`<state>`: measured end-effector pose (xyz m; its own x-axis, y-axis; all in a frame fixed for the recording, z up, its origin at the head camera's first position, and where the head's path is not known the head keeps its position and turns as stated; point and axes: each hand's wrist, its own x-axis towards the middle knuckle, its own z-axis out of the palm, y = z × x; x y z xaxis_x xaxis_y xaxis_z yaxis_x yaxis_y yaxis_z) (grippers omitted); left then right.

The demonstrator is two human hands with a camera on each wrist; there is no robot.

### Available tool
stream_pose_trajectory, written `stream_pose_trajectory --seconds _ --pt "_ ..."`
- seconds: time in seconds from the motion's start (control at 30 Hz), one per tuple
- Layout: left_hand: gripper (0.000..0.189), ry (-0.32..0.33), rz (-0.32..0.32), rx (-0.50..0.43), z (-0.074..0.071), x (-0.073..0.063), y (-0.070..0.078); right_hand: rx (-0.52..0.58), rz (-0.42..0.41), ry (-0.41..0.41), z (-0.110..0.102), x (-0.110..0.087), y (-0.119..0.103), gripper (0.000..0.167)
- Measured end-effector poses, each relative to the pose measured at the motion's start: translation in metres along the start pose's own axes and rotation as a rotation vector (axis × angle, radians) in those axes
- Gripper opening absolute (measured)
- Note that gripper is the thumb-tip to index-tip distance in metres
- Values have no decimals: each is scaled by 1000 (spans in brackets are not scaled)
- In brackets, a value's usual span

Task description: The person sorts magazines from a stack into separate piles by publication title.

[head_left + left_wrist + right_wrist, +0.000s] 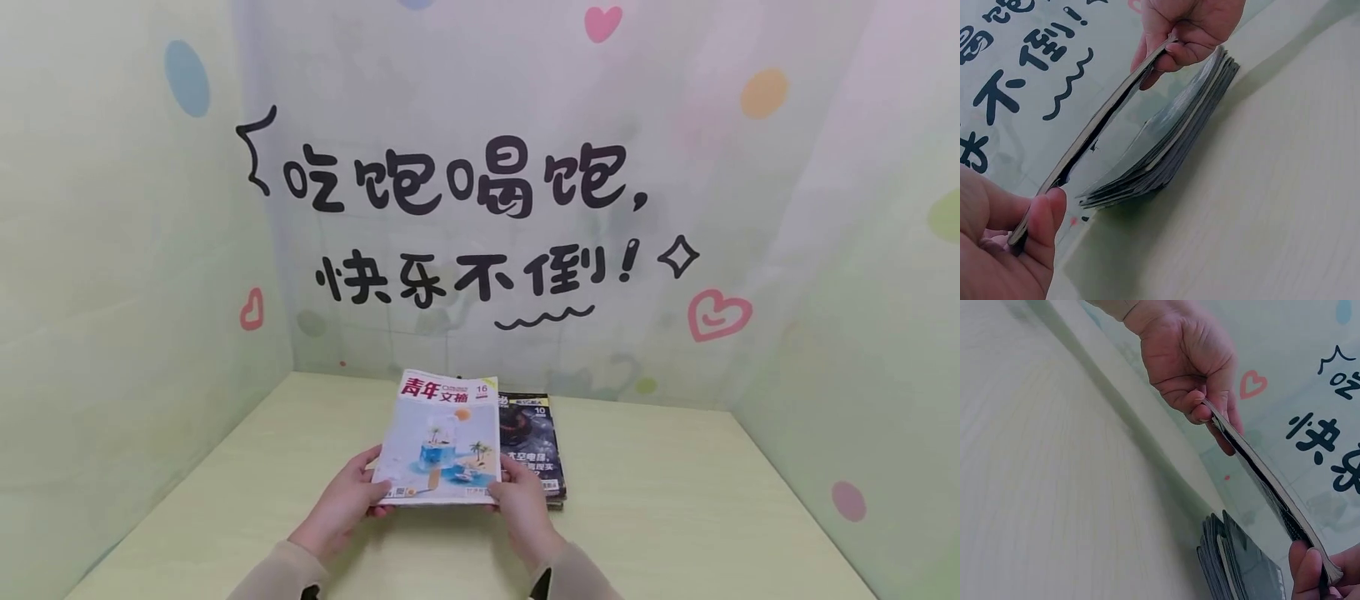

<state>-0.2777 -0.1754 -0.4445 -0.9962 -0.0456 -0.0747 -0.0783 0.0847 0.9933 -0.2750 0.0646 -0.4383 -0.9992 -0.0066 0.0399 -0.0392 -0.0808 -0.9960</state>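
A magazine (438,442) with a pale blue cover, red title characters and a beach picture is held up by both hands. My left hand (347,498) pinches its lower left corner, thumb on the cover and fingers beneath. At the lower right corner, my right hand (527,504) grips it the same way. Both wrist views show the magazine (1094,125) edge-on and tilted, apart from a stack of magazines (1191,131). In the head view, the dark-covered top magazine (536,442) of that stack is partly hidden behind the held one.
The stack lies on a pale wood-grain table (675,500). Fabric walls stand around the table's back and sides. The back wall (480,100) carries large black lettering, hearts and coloured dots.
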Motion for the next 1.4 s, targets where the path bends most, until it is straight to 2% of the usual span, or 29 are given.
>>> stream_pose_trajectory --seconds 0.17,0.4,0.53,0.63,0.8,1.0,1.2,1.3,1.4 --pt "63 1 -5 14 -24 8 3 -3 17 -51 21 10 -4 56" --pt "64 -20 -23 31 -58 24 6 -21 87 -132 47 26 -11 54" --pt "64 -32 -24 31 -74 33 3 -1 138 -146 63 34 -14 50" --pt "64 -37 -24 17 -83 39 -1 32 169 -126 73 36 -16 45" --pt "63 -29 -39 0 -92 45 -7 79 207 -57 86 38 -14 42" --pt "63 -23 -60 7 -97 51 -13 37 208 -38 97 36 -9 31" --pt "65 -11 -98 53 -103 58 -17 -86 192 -93 103 38 -2 28" --pt "66 -7 -122 81 -106 61 -17 -74 185 -138 104 38 -1 27" --pt "65 -5 -135 109 -108 63 -17 -61 213 -170 105 37 -2 22"
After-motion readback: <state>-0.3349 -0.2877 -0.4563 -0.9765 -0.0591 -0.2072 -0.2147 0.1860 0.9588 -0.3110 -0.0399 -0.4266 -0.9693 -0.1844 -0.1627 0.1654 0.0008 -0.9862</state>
